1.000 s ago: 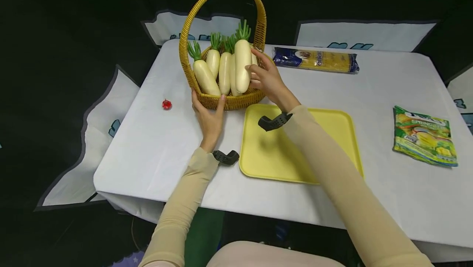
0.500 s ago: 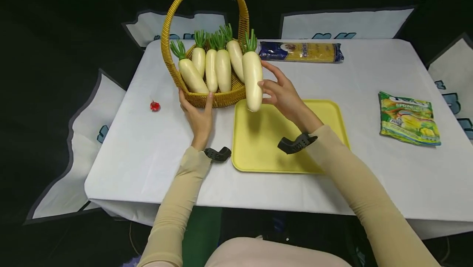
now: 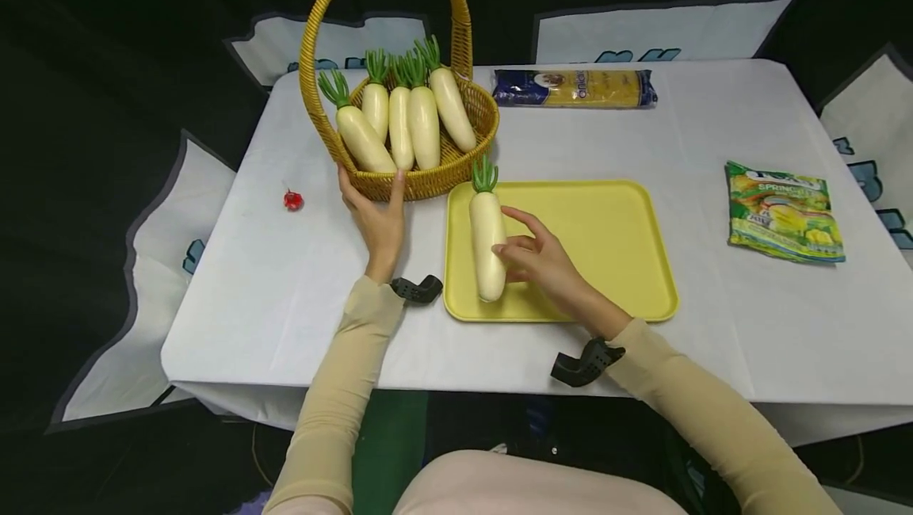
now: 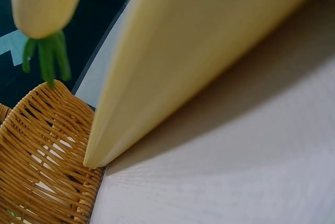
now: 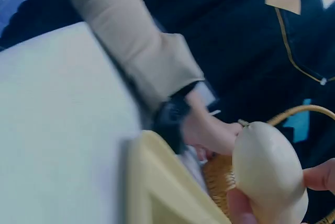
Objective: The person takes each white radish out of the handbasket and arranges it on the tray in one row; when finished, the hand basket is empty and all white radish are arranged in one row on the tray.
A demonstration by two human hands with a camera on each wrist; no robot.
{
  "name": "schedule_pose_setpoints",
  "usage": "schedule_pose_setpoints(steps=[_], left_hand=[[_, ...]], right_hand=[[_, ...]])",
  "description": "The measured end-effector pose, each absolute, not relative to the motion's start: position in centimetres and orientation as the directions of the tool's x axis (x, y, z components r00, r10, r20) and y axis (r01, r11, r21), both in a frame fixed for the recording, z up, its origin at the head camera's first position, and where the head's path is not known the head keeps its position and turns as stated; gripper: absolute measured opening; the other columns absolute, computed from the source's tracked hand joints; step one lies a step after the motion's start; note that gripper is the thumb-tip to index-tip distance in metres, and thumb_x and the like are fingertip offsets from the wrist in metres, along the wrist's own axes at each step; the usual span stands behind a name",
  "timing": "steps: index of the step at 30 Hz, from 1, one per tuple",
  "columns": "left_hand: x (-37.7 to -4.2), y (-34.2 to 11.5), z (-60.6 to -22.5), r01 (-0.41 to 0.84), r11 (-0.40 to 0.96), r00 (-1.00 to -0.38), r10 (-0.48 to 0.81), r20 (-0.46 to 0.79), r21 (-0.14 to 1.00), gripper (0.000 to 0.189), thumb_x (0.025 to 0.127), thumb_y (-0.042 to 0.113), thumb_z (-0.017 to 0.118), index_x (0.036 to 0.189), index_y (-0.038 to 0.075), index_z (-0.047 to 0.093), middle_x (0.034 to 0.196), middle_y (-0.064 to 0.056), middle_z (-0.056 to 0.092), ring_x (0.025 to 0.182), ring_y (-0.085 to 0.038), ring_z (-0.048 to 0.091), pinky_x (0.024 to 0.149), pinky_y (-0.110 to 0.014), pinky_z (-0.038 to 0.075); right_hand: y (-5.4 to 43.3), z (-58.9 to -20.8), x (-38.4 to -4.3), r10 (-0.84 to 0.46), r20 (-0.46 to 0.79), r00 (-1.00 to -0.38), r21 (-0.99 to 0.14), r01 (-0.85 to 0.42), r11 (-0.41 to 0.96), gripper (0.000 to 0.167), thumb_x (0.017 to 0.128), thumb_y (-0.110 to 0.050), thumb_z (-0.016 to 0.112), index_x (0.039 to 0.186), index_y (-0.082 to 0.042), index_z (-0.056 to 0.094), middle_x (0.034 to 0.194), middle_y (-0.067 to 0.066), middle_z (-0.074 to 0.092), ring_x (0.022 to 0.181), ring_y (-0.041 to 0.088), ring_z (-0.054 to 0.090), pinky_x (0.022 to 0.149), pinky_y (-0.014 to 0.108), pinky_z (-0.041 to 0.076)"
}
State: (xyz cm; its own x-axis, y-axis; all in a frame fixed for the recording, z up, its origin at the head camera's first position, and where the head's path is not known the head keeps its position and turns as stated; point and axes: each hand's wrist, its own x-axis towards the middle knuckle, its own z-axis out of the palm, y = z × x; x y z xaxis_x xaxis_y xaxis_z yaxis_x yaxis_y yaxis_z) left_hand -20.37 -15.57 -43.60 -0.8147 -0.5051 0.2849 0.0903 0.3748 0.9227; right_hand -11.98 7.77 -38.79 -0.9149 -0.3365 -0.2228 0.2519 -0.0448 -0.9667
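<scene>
My right hand (image 3: 545, 265) pinches a white radish (image 3: 488, 242) with green stems over the left part of the yellow tray (image 3: 592, 253). In the right wrist view the radish (image 5: 269, 166) sits between thumb and fingers, its blunt end toward the camera. The left wrist view shows the radish (image 4: 47, 4) above the tray's raised-looking edge (image 4: 157, 77). My left hand (image 3: 381, 226) holds the near rim of a wicker basket (image 3: 456, 178), thumb and fingers spread along its wall. Several more white radishes (image 3: 424, 127) lean inside the basket, stems toward the back.
A packet of pasta (image 3: 574, 89) lies at the table's back edge. On the right is a green and yellow packet (image 3: 785, 214). A small red object (image 3: 293, 200) lies left of the basket. The basket's tall handle (image 3: 314, 32) arches above it.
My right hand has lifted one radish out of the basket and carried it toward me, down over the tray. The left hand stays at the basket's rim; the head view has shifted slightly.
</scene>
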Motion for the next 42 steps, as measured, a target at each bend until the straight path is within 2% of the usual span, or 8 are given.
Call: schedule_pose_setpoints(steps=[13, 19, 23, 29, 33, 42], left_hand=[[-20.1, -15.6, -44.0, 0.077, 0.351, -0.812, -0.521, 0.263, 0.933, 0.093, 0.077, 0.057, 0.060, 0.145, 0.024, 0.006, 0.152, 0.003, 0.012, 0.138, -0.007, 0.013, 0.113, -0.028, 0.012], [-19.8, -15.8, -43.8, 0.054, 0.360, -0.809, -0.531, 0.253, 0.931, 0.093, 0.077, 0.058, 0.059, 0.145, 0.026, 0.005, 0.152, 0.005, 0.011, 0.138, -0.007, 0.013, 0.113, -0.029, 0.011], [-19.9, -15.9, -43.8, 0.061, 0.368, -0.800, -0.538, 0.266, 0.928, 0.092, 0.078, 0.056, 0.060, 0.145, 0.025, 0.006, 0.151, 0.005, 0.012, 0.137, -0.007, 0.014, 0.112, -0.028, 0.013], [-19.9, -15.7, -44.0, 0.059, 0.358, -0.813, -0.525, 0.253, 0.932, 0.094, 0.077, 0.055, 0.062, 0.146, 0.024, 0.005, 0.151, 0.002, 0.012, 0.138, -0.011, 0.015, 0.113, -0.032, 0.013], [-19.9, -15.7, -43.9, 0.075, 0.358, -0.807, -0.527, 0.268, 0.931, 0.094, 0.077, 0.055, 0.062, 0.146, 0.022, 0.006, 0.151, 0.000, 0.013, 0.138, -0.012, 0.016, 0.113, -0.030, 0.014], [-20.1, -15.5, -43.5, 0.081, 0.353, -0.811, -0.521, 0.267, 0.932, 0.093, 0.077, 0.056, 0.061, 0.145, 0.025, 0.005, 0.151, 0.003, 0.013, 0.138, -0.011, 0.015, 0.113, -0.032, 0.014]], right_hand=[[4.5, -40.7, -13.0, -0.305, -0.345, -0.888, -0.938, 0.312, 0.152, 0.063, 0.083, -0.014, 0.062, 0.138, -0.026, 0.034, 0.093, 0.011, 0.053, 0.074, 0.013, 0.059, 0.064, 0.033, 0.054], [4.4, -40.3, -13.4, -0.335, -0.318, -0.887, -0.933, 0.232, 0.273, 0.058, 0.086, -0.020, 0.060, 0.138, -0.024, 0.036, 0.107, 0.013, 0.052, 0.083, 0.020, 0.059, 0.063, 0.033, 0.054], [4.7, -40.0, -14.0, -0.351, -0.292, -0.890, -0.932, 0.182, 0.315, 0.052, 0.087, -0.019, 0.058, 0.136, -0.020, 0.041, 0.114, 0.015, 0.053, 0.092, 0.025, 0.057, 0.065, 0.032, 0.053], [5.5, -39.7, -15.0, -0.351, -0.308, -0.884, -0.920, 0.183, 0.346, 0.046, 0.088, -0.016, 0.056, 0.133, -0.017, 0.045, 0.124, 0.016, 0.050, 0.103, 0.029, 0.056, 0.074, 0.034, 0.053], [5.8, -38.8, -16.0, -0.338, -0.255, -0.906, -0.931, 0.136, 0.338, 0.046, 0.089, -0.018, 0.056, 0.133, -0.015, 0.045, 0.126, 0.015, 0.049, 0.105, 0.030, 0.055, 0.079, 0.037, 0.052], [5.8, -36.5, -18.7, -0.237, -0.099, -0.966, -0.966, 0.036, 0.255, 0.044, 0.089, -0.014, 0.055, 0.132, -0.011, 0.046, 0.122, 0.020, 0.050, 0.100, 0.033, 0.057, 0.074, 0.034, 0.052]])
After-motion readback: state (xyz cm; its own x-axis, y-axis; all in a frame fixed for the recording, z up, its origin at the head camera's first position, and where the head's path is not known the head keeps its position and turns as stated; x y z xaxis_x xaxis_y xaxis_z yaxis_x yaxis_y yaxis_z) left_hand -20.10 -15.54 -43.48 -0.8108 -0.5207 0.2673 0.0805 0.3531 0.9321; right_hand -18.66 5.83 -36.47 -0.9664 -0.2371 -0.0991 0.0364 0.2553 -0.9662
